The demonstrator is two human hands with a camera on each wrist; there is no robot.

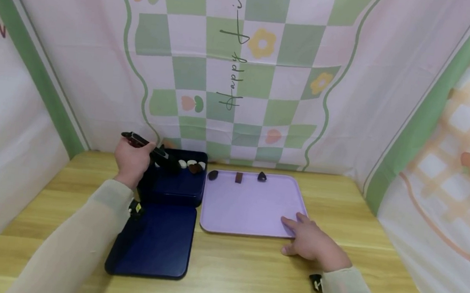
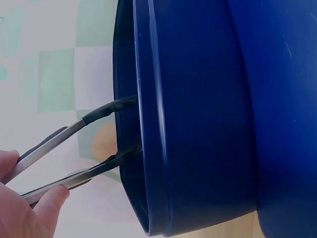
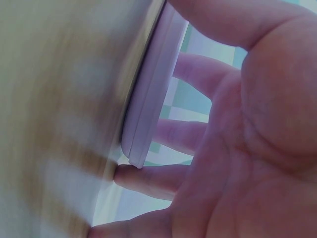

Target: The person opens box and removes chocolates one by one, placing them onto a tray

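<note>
My left hand grips a pair of tongs with metal arms and black ends. Those ends reach over the rim into a navy box, their two arms spread apart; the tips are hidden behind the box wall. Inside the box, in the head view, lie several white pieces and a brown heart-shaped piece. My right hand rests at the near right corner of a lilac tray, fingers spread, some on its edge and some on the table. Along the tray's far side sit a dark oval piece, a brown rectangular piece and a dark pointed piece.
In front of the box lies a flat navy lid, left of the tray's near edge. Everything stands on a wooden table. A patterned curtain hangs right behind the box and tray, with more cloth at both sides.
</note>
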